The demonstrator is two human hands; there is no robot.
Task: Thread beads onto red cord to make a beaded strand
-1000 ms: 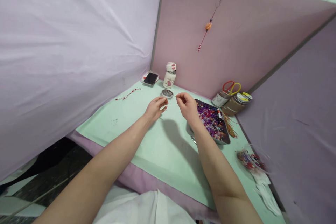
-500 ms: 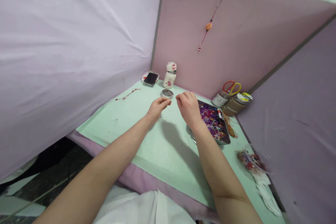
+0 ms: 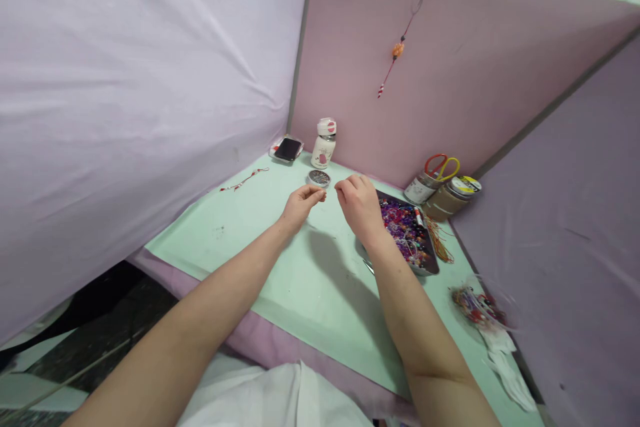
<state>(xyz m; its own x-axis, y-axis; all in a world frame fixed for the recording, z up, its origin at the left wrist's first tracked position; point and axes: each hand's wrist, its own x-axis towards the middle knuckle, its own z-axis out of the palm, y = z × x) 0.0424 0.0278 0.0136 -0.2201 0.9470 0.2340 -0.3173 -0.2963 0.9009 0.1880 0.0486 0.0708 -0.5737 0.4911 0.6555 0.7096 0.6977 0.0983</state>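
My left hand (image 3: 302,205) is closed in a pinch above the table, just in front of a small round tin of dark bits (image 3: 319,178). Facing it across a narrow gap, my right hand (image 3: 359,203) also pinches thumb and fingers together. Whatever lies between the fingertips of either hand is too small to make out. Beside the right wrist is a dark tray of purple, red and amber beads (image 3: 407,233), partly hidden by that forearm. A red and white beaded string (image 3: 245,180) lies on the table to the left.
A white bottle (image 3: 323,147) and a phone (image 3: 287,149) stand at the back. Red and yellow scissors (image 3: 443,167) sit in a can (image 3: 421,188) beside a brown jar (image 3: 450,202). A plastic bowl of beads (image 3: 477,307) is at right. Over the back wall hangs a beaded cord (image 3: 397,51).
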